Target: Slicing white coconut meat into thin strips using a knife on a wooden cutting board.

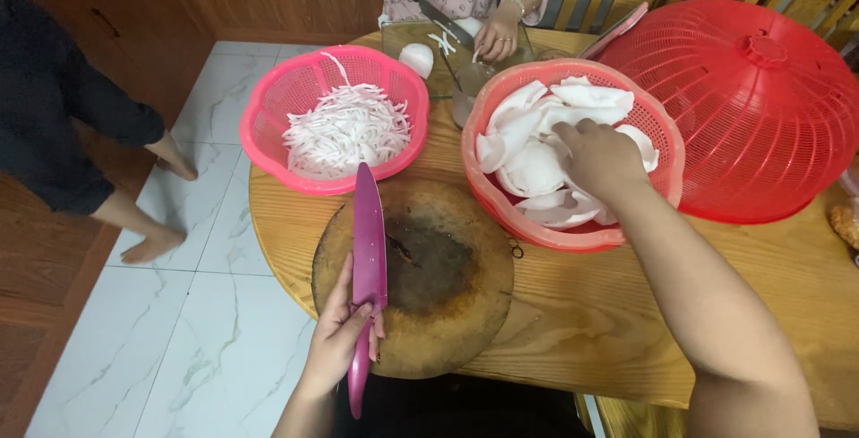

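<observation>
Lower centre of frame: my left hand (340, 335) grips the pink knife (368, 250) by its handle, fingers wrapped tight, blade lying flat over the round wooden board (447, 286). Right of centre: my right hand (599, 159) is down in the coral basket (501, 210), fingers curled into the white coconut pieces (528, 165); whether they've closed on one, I can't tell. Risk: these slabs look slippery and could slide out; the blade tip points toward the pink basket of shreds (344, 129). Top of frame: another person's hands (497, 35) cutting.
</observation>
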